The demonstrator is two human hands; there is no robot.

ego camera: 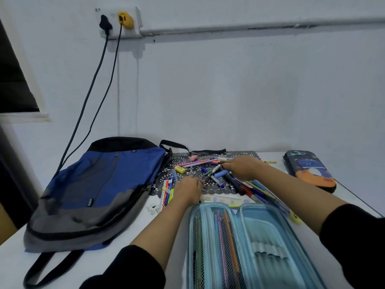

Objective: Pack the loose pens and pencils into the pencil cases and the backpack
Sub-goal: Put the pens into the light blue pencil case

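White table (12, 263) bears a backpack (100, 184), an unzipped pencil case (260, 236) and scattered pens (212, 172). The left hand (188, 190) lies flat, fingers relaxed. The right hand (243, 166) covers pens, its grip unclear.

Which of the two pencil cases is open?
The light blue pencil case nearest the camera: it lies unzipped and spread flat, with pencils showing behind its mesh. The dark printed case at the far right is closed.

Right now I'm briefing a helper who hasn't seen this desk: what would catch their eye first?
Loose pens and pencils lie scattered on a black lace mat mid-table, with the left hand and right hand among them. An open light-blue pencil case lies nearest; a blue-and-grey backpack lies at left.
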